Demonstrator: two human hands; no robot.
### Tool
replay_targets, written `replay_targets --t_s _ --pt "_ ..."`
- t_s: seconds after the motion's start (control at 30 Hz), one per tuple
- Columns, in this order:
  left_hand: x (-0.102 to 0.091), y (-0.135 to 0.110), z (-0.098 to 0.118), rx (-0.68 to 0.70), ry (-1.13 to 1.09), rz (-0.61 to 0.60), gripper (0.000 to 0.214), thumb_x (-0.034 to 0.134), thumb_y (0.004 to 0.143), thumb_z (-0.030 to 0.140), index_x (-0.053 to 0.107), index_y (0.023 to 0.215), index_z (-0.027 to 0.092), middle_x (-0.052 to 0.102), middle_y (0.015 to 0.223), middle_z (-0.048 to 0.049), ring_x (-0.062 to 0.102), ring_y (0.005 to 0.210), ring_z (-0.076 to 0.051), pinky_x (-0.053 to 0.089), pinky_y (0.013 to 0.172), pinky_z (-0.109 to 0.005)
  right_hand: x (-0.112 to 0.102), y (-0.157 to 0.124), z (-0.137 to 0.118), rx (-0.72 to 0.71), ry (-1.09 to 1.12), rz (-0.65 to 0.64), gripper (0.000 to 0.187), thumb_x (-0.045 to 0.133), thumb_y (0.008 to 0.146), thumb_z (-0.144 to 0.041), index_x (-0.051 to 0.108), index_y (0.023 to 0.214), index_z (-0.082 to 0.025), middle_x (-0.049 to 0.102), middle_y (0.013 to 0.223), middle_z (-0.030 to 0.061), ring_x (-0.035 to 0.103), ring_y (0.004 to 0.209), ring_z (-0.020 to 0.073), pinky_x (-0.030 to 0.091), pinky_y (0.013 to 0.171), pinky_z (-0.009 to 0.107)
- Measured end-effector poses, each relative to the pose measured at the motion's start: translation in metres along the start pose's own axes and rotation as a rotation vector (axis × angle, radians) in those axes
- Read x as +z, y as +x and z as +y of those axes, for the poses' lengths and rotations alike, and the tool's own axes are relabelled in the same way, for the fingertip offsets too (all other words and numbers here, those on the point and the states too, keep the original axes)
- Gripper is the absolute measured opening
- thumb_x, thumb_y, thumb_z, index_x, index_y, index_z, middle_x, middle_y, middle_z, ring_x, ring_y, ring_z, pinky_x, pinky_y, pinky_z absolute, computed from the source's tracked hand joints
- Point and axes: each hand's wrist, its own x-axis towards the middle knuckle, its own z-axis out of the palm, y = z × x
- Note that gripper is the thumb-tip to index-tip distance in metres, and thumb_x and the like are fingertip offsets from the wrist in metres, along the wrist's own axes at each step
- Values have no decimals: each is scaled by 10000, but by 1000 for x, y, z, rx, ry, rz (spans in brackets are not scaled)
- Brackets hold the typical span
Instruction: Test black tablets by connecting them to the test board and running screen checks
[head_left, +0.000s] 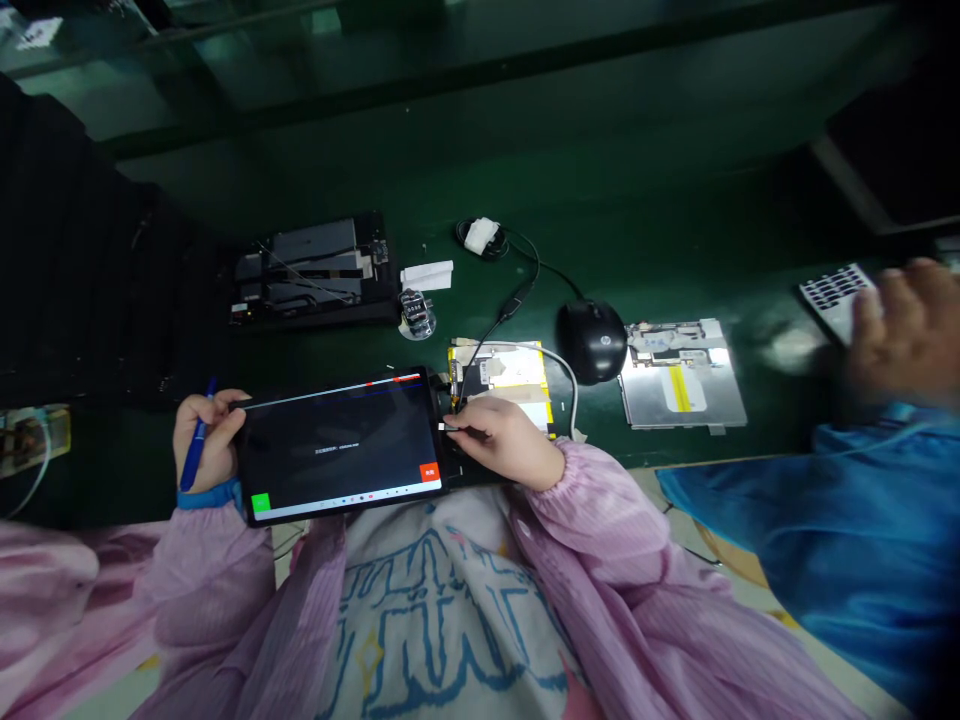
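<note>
A tablet (337, 450) lies tilted in front of me, its dark screen lit with a green square at lower left and a red one at lower right. My left hand (206, 440) grips its left edge, thumb along the frame, with a blue pen (199, 445) tucked between the fingers. At the tablet's right edge, my right hand (499, 435) pinches a small USB plug (444, 427) on a black cable (480, 345). Whether the plug sits in the tablet's port or only close to it, I cannot tell. Just behind the right hand lies a yellow-edged battery pack (517, 368).
Behind the tablet lies an opened device with exposed parts (315, 270). A black mouse (592, 340) and a silver metal plate with a circuit board (682, 385) are to the right. A co-worker's hand (907, 325) rests near a white keypad-like piece (836, 295). Dark stacked items (97, 250) stand left.
</note>
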Motion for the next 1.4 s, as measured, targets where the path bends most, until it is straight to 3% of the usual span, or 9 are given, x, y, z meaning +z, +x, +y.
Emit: replay_targets --t_s 0.43,0.9,1.4 --pt "-7 0 -5 25 142 -46 522 866 550 326 378 670 186 684 768 15 603 705 -143 429 631 -252 3 1 -5 -28 -174 -139 200 480 946 -207 671 928 -154 628 737 78 575 684 181 468 611 295" --pt "-7 -15 -5 -49 -53 -24 352 769 654 281 430 701 200 680 764 -19 627 703 -163 468 631 -268 3 -2 -14 -8 -147 -126 135 563 916 -264 669 946 -186 648 762 62 620 688 181 527 627 312" --pt "-15 -18 -6 -140 -77 -161 402 823 615 191 438 734 193 710 925 -63 663 770 -172 524 683 -278 2 0 -19 -84 -246 -172 151 523 905 -205 647 990 -211 592 844 81 578 788 219 518 669 371"
